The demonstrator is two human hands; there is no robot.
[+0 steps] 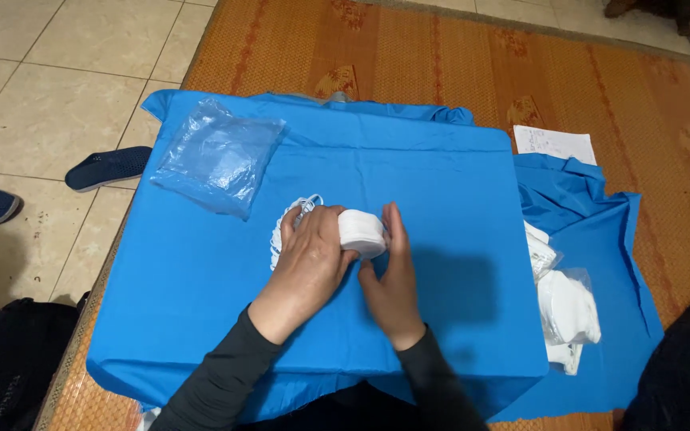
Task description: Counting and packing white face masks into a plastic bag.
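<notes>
While both arms reach forward over the blue-covered surface [441,183], the head view shows a small stack of white masks [362,231] pinched between the two hands near the middle of the cloth. The stack lies just ahead of the wrists, its long axis running roughly left to right — the left hand [309,255] covers its left end and the right hand [393,275] stands against its right end. Both are equally near. The left hand is curled over the stack and the loose ear loops [297,209] beneath it, fingers closed in a grip. The right hand is flatter, fingers extended upward along the stack's side, pressing rather than clenching. A clear plastic bag [219,156] lies up-left, well apart — more white masks [566,307] sit off the right edge.
</notes>
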